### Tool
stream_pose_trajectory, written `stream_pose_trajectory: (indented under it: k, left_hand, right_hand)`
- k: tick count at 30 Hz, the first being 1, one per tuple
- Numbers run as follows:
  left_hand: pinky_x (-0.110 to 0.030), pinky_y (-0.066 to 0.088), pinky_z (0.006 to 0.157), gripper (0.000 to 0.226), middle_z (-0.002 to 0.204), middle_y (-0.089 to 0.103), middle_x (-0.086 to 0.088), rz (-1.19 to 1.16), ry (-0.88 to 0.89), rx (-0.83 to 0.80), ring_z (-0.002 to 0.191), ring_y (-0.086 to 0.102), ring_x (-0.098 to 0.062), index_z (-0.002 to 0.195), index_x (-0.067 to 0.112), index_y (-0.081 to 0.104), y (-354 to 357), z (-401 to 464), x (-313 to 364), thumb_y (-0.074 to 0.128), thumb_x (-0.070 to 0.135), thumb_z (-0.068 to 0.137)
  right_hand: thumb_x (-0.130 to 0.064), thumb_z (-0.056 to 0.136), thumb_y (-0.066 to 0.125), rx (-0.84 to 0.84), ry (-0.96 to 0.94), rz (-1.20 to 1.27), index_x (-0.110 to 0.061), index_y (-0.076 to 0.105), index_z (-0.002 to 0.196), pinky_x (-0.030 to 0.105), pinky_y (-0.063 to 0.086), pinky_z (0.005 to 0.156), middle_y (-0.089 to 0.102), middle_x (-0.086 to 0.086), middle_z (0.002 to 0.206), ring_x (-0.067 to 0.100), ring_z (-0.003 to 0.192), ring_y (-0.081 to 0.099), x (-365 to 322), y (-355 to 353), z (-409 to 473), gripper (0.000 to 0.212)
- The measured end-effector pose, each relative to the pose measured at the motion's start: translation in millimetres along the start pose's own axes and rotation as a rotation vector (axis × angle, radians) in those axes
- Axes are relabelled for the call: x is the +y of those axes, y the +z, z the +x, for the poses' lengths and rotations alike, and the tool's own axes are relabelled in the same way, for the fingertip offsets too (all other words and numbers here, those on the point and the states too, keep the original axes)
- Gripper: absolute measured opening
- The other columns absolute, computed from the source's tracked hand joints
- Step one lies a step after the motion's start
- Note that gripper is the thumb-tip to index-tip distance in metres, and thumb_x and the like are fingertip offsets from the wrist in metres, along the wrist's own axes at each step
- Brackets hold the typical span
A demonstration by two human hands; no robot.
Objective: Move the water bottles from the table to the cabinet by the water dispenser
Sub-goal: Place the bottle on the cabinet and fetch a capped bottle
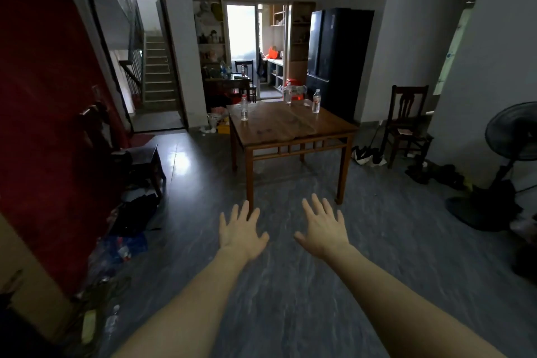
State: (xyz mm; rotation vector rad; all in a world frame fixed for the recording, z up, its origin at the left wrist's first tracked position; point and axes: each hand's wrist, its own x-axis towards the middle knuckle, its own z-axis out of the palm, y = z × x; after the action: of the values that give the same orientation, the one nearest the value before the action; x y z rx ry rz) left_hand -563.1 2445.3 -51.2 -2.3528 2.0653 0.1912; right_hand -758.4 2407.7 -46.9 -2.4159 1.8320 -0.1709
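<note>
Fingers of your left hand (242, 234) and right hand (322, 229) are spreading wide, holding nothing, while three clear plastic water bottles (244, 107) are standing apart on the far brown wooden desk (290, 128).

Square wooden table (290, 128), three upright water bottles (244, 108) (287, 93) (316, 101) standing apart

Single head-worn view, forward and down, well back from the wooden table (290, 128)

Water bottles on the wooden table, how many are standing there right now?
3. One bottle stands near the table's left edge, one at the far edge, one near the far right corner. All upright; none looks hidden.
</note>
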Motion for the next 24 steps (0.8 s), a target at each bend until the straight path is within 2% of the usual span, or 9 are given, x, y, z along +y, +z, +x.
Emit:
stream_pose_trajectory:
  k: [9,15,24]
  left_hand:
    - [-0.054,-0.002,0.125,0.074,0.173,-0.007,-0.001,0.018,-0.087,-0.027,0.159,-0.005,-0.026,0.164,0.030,0.005,3,121,-30,0.032,0.060,0.102]
    - [-0.054,0.000,0.125,0.076,0.173,-0.007,-0.002,0.065,-0.093,-0.067,0.159,-0.004,-0.027,0.164,0.031,0.007,-4,220,-71,0.038,0.058,0.100]
    - [-0.054,0.000,0.125,0.075,0.172,-0.008,-0.002,0.071,-0.058,-0.110,0.159,-0.005,-0.028,0.164,0.030,0.003,-38,362,-113,0.034,0.059,0.102]
  right_hand:
    - [-0.060,0.090,0.044,-0.077,-0.027,-0.005,-0.027,-0.004,0.156,0.054,0.001,0.119,-0.014,-0.001,0.164,0.026,0.150,-0.011,-6,26,132,0.088]
    - [-0.059,0.090,0.043,-0.078,-0.029,-0.021,-0.025,-0.003,0.156,0.052,0.000,0.119,-0.014,0.001,0.164,0.025,0.150,-0.013,-28,34,238,0.087]
    - [-0.059,0.091,0.043,-0.107,-0.018,-0.052,-0.024,0.000,0.156,0.050,0.000,0.120,-0.012,0.002,0.164,0.026,0.150,-0.012,-47,35,374,0.085]
